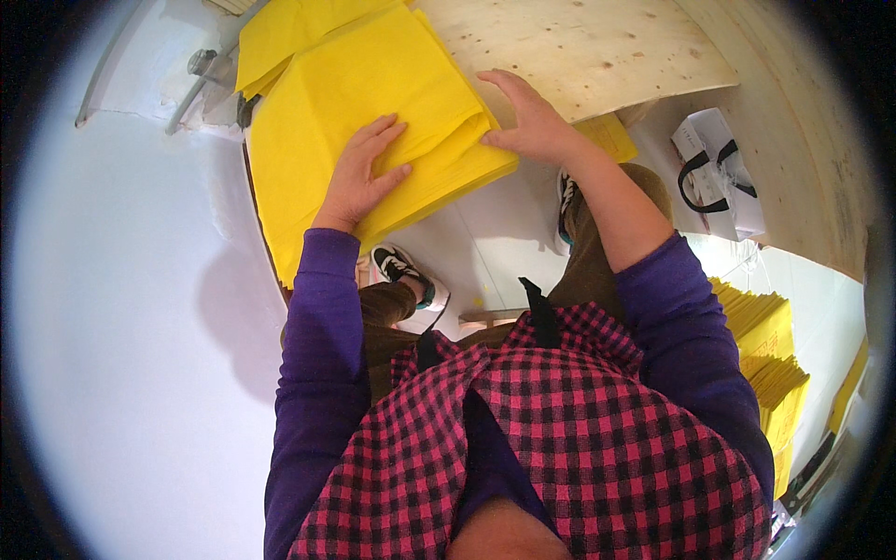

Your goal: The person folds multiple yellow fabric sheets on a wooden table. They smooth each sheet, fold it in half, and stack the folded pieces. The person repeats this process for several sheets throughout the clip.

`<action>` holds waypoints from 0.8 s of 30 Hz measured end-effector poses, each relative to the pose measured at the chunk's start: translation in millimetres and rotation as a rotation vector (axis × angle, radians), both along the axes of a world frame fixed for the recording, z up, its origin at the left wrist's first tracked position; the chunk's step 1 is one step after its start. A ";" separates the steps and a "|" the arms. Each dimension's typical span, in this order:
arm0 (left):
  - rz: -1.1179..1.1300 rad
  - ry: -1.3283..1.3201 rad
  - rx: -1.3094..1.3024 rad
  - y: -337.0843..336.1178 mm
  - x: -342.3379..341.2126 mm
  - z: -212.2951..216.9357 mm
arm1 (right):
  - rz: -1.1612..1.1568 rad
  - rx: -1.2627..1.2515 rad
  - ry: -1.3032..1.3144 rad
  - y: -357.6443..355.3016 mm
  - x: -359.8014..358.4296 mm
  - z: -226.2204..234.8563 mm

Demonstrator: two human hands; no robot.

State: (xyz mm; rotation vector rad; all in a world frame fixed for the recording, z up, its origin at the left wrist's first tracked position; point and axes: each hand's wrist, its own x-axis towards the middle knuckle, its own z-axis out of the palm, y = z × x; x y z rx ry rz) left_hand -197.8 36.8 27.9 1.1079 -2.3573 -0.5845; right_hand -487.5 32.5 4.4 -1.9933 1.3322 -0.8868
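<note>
A thick stack of yellow fabric sheets [373, 84] lies before me, its layers showing along the near right edge. Flat on the top sheet rests my left hand [359, 173], fingers stretched toward the far side and thumb apart. My right hand [532, 121] is at the stack's right edge, thumb and fingers spread, with its thumb tip close to the folded corner; whether it touches the cloth I cannot tell. Neither hand holds anything. Behind the stack, at the upper left, more yellow fabric [280, 42] overlaps it.
A pale wooden board [579, 47] extends to the right of the stack. Farther right is a white bag with black handles [719, 173]. Several bundles of yellow folded fabric [770, 345] stand by my right elbow. A white wall [140, 327] is on the left; my shoes [401, 266] show below.
</note>
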 end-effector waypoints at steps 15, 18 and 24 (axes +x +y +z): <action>-0.035 0.001 0.026 0.8 1.5 3.8 | 0.079 -0.504 -0.068 -28.5 25.8 0.1; -0.035 0.026 0.062 0.2 1.8 3.4 | 0.029 -0.518 -0.138 -36.0 33.5 -1.1; 0.037 0.110 0.191 -1.9 3.7 -0.6 | -0.098 -0.494 -0.160 -33.1 33.2 6.6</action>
